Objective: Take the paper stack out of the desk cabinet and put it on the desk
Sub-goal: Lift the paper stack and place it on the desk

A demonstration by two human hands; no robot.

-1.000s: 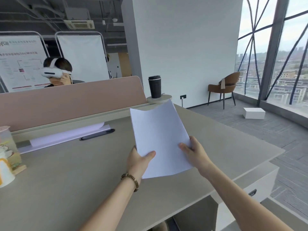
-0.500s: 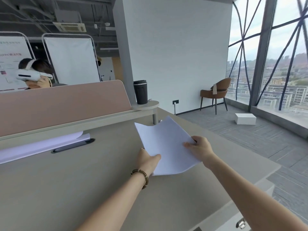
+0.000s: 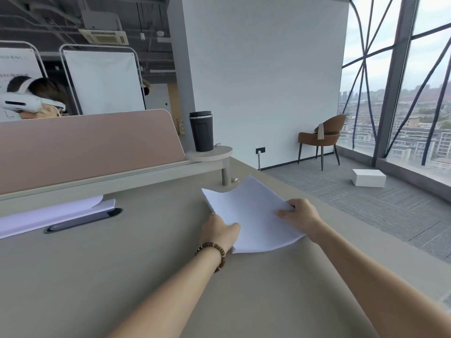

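Gripping stack (image 3: 253,215) with left hand (image 3: 219,230) and right hand (image 3: 301,213), thumbs pinching on top.
Lying lower and flatter at frame centre, nearer desk (image 3: 122,276) than before.

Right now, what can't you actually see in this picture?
- Desk cabinet: head view, below the desk edge, out of frame.
- Whether the paper stack touches the desk: its underside is hidden.
- Fingers beneath the sheets: left hand, right hand, covered by paper.
- Poster text: too small.
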